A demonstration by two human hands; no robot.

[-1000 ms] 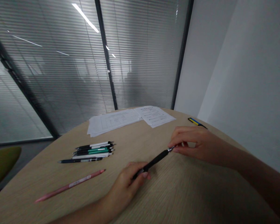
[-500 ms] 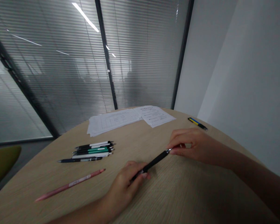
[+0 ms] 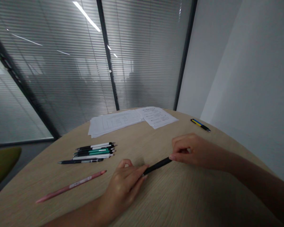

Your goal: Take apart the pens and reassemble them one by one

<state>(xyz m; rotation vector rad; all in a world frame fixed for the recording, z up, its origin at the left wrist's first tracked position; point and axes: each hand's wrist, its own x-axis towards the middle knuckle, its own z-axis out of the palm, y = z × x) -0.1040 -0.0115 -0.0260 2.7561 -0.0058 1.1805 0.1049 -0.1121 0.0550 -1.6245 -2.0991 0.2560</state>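
A black pen point(image 3: 158, 165) stretches between my two hands, just above the wooden table. My left hand point(image 3: 124, 181) pinches its near end between thumb and fingers, and that end is hidden in the grip. At the far end, the thumb and fingertips of my right hand point(image 3: 188, 151) are closed on the tip, which they cover. Left of my left hand lies a pink pen point(image 3: 72, 186). Beyond it is a row of several pens with black, white and green barrels, among them a green pen point(image 3: 97, 152) and a black pen with a clear section point(image 3: 81, 161).
Printed paper sheets point(image 3: 115, 121) lie at the back of the round table point(image 3: 180, 201). A yellow, blue and black pen or pair of pens point(image 3: 200, 125) rests near the right edge. A green chair point(image 3: 4, 167) stands at the left, and a white wall point(image 3: 251, 88) rises on the right.
The held pen has tilted flatter, its right end coming lower. My right fingers now cover the metal tip that showed before. My left hand has shifted slightly left and changed its finger position.
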